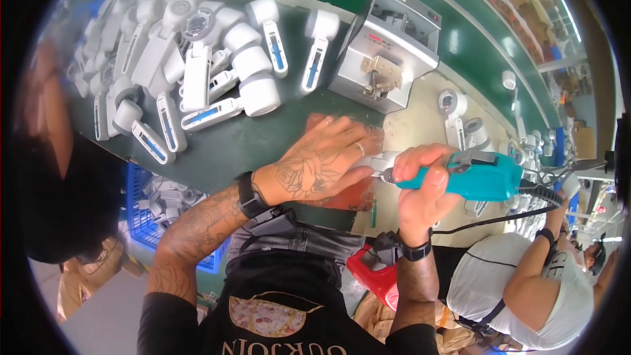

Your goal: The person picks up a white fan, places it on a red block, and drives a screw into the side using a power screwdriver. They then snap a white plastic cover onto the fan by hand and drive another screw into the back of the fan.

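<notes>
Fingers, right: curled tight round the teal driver [473, 176], clamped on its grip.
Fingers, left: spread and flat, pressing a white part [378, 161] onto the orange mat [348, 194].
Right hand [420, 187]: near edge of the worktop [243, 148], driver lying level, its tip pointing left at the white part.
Left hand [315, 164]: just left of the driver tip, touching the part.
Cable [499, 218]: black, trailing right from the driver's rear.
Machine [388, 46]: grey box, beyond the hands, mid-worktop.
Pile [190, 66]: white handheld units with blue strips, far left corner.
Crate [148, 213]: blue, below the worktop's near edge, left.
</notes>
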Available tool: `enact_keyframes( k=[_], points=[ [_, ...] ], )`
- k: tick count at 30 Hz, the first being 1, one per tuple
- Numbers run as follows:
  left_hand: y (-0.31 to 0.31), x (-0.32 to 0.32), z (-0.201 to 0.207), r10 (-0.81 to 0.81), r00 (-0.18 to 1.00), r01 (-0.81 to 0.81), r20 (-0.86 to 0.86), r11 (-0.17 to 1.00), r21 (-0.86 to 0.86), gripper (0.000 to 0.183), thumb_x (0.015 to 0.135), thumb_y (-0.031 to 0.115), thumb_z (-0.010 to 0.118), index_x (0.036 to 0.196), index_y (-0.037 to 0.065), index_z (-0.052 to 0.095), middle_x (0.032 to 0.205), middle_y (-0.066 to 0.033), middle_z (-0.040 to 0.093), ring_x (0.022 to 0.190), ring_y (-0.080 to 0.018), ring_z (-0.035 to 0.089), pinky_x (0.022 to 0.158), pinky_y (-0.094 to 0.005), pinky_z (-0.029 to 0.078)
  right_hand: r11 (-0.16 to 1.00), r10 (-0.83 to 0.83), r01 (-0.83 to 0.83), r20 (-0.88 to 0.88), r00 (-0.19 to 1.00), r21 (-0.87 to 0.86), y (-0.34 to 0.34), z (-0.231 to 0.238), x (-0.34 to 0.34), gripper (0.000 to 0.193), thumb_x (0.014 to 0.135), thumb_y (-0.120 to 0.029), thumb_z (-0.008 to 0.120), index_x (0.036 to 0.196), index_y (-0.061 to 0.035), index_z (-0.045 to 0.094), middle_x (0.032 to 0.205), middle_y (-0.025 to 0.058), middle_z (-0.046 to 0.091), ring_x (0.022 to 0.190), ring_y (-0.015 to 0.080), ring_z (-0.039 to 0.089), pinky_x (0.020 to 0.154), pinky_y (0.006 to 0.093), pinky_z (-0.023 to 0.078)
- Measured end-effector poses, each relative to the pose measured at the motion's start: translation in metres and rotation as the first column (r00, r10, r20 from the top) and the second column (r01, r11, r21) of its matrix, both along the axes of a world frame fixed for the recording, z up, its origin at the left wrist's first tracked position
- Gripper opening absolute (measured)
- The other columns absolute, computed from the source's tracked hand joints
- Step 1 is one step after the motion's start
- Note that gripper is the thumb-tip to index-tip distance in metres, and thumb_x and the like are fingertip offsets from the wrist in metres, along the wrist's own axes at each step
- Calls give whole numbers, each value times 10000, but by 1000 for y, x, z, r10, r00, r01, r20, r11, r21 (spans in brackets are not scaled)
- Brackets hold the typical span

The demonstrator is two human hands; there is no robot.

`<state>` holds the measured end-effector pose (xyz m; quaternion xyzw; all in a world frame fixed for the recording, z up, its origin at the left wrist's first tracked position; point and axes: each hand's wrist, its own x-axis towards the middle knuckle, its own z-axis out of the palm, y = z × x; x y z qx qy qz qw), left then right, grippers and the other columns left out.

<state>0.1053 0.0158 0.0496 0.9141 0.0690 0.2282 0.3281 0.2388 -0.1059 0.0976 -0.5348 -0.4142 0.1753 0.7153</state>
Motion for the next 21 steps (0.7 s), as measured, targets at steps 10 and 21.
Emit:
enact_keyframes(
  k=[10,21],
  points=[
    [-8,-2,16,-5,1000,4,29,999,42,424,878,243,693,1253,59,618,1240,-102,598,1053,-325,551,924,-465,431,990,55,-51,28,998,-131,-13,-9,-3,254,1000,-222,605,1033,19,532,787,91,570,685,191,567,626,323,480],
    [-33,-4,31,-18,999,15,30,997,80,308,757,106,776,1041,77,661,1019,-67,654,956,-302,608,839,-412,513,982,-72,97,-155,985,162,-80,14,-41,541,934,-531,663,1038,-34,475,681,69,502,562,196,510,522,345,444]
  ],
)
